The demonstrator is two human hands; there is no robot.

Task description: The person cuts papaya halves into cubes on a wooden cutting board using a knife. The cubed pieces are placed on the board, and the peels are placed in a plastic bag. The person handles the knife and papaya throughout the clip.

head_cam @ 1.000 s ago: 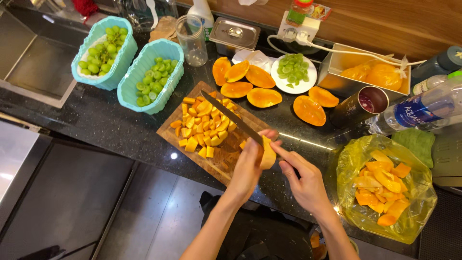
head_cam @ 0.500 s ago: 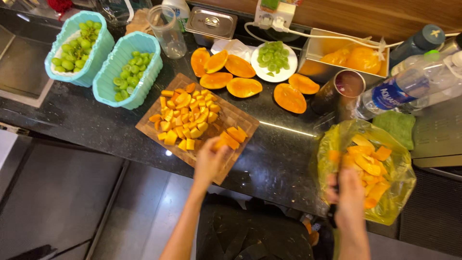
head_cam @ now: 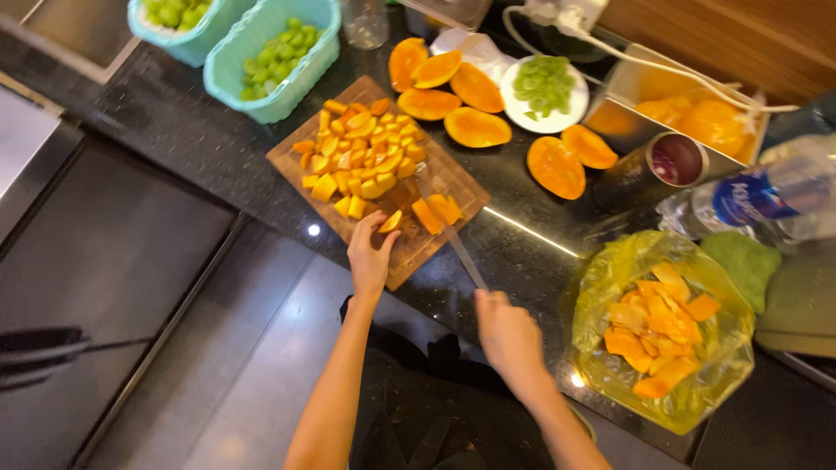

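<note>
Two bare hands work at a wooden cutting board (head_cam: 409,252) on a dark counter (head_cam: 174,148). The left hand (head_cam: 370,257) has its fingers closed on a small orange fruit piece (head_cam: 391,221) at the near edge of the board. The right hand (head_cam: 505,335) is blurred, just past the board's near corner, and its fingers are curled around the handle of a knife (head_cam: 457,248) whose blade lies across the board. A few orange slices (head_cam: 437,211) sit on the board right beside the held piece. A pile of orange cubes (head_cam: 361,157) fills the far half of the board. Beyond the board lie orange fruit halves (head_cam: 475,126), a white plate of green bits (head_cam: 544,87) and a blue basket of green fruit (head_cam: 270,57). To the right of the board sits a yellow bag of peels (head_cam: 662,326).
</note>
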